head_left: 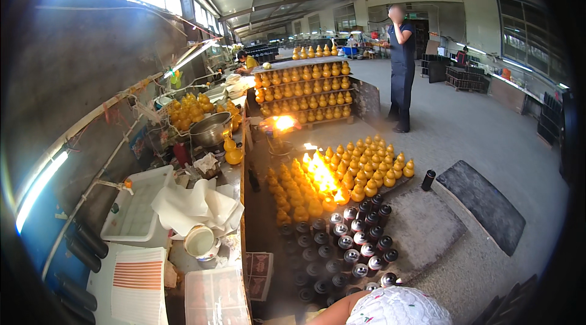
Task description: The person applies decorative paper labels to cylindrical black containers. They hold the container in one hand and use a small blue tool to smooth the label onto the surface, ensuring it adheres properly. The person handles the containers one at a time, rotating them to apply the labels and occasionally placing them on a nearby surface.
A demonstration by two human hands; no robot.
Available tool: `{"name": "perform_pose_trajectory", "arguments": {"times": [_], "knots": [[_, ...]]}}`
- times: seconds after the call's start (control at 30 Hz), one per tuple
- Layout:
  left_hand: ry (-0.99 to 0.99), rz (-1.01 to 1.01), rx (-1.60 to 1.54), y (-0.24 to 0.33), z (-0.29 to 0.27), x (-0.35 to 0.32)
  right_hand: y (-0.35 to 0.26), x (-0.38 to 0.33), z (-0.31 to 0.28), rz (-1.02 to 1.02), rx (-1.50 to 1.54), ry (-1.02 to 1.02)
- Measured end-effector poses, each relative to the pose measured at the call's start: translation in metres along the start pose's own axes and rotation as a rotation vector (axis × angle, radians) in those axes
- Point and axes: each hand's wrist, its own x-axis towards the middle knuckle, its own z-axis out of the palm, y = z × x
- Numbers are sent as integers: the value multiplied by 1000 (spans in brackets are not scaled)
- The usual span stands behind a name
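Note:
Neither of my hands shows. A bare forearm point(336, 311) below a white patterned sleeve point(400, 306), which looks like my right arm, crosses the lower edge, its hand hidden below the picture. Just beyond it stand several rows of dark cylindrical bottles point(345, 242) with silvery tops. Behind these, a low board carries many amber gourd-shaped bottles point(370, 188), lit by a bright streak of light. To the left, a long workbench holds a white tray point(149, 234), crumpled white paper point(198, 206), a whitish pot point(200, 241) and a striped sheet point(139, 276).
A tiered rack point(303, 90) of amber gourd bottles stands ahead. Beyond the low board, a person in a dark apron point(401, 68) stands on the floor. One dark bottle point(428, 180) stands alone beside a dark flat board point(482, 203). A metal bowl point(210, 130) sits farther along the bench.

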Motion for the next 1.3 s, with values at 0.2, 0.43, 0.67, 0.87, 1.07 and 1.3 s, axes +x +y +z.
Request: {"name": "perform_pose_trajectory", "arguments": {"times": [0.2, 0.43, 0.67, 0.87, 1.07, 1.3], "knots": [[-5, -14, 3, -8, -8, -4, -46, -10, 0, 79, -447, 92], [-19, -102, -26, -17, -16, -11, -70, -20, -3, 174, -514, 106], [-166, -314, -394, -26, -20, -22, -87, -7, -4, 205, 65, -10], [-225, -358, -424, -5, -46, -8, -93, -23, 7, 490, -102, 103], [-156, -476, -457, 4, -45, -9, -99, -6, 30, 473, -368, 89], [-149, -476, -440, 7, -41, -7, -98, -2, 37, 456, -454, 157]]}}
